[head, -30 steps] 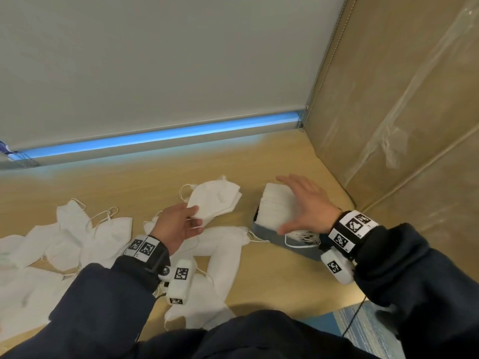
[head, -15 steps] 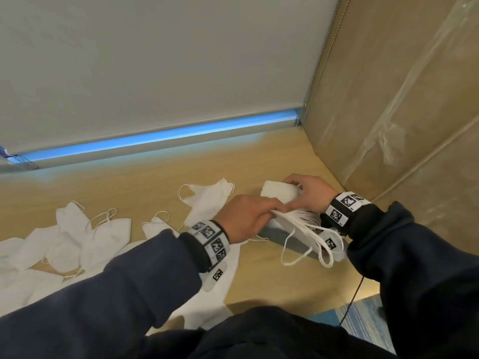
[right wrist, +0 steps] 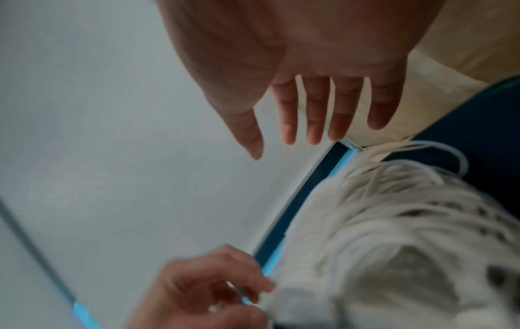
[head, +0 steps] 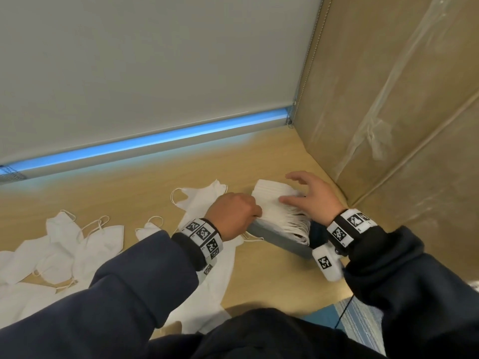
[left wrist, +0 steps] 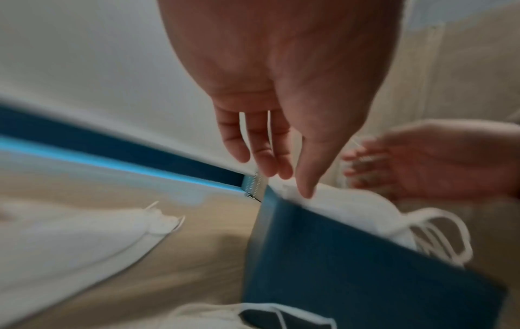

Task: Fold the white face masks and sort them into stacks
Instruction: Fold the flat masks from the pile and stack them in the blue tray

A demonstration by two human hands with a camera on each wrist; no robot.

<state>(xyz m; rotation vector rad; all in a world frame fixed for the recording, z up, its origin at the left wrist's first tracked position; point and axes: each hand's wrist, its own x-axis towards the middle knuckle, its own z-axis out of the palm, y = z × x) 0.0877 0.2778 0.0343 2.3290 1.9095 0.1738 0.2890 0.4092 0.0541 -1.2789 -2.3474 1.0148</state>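
Item 1, nearest us: loose white face masks spread flat on the wooden table at the left, ear loops trailing. We judge them very light, soft and limp. They should crease easily along the centre fold and slide on the smooth wood. Best taken by pinching the cloth body near the fold, not the thin elastic loops, which would stretch and tangle.

Item 2: left hand, fingers curled at the near-left edge of the stack. The left wrist view shows fingers extended toward the mask edge, blurred. We cannot tell whether it pinches a mask.

Item 3: stack of folded masks seated in a dark blue-grey box, loops hanging over the right end. The pile looks springy and liable to fan out, so we would steady it from above with a flat palm.

Item 4: right hand, fingers straight and spread, resting on top of the stack.

Item 5, farthest: one unfolded mask behind the left hand.

Markings: square black-and-white coded tags on both wristbands; no readable brand or text on the masks or the box.
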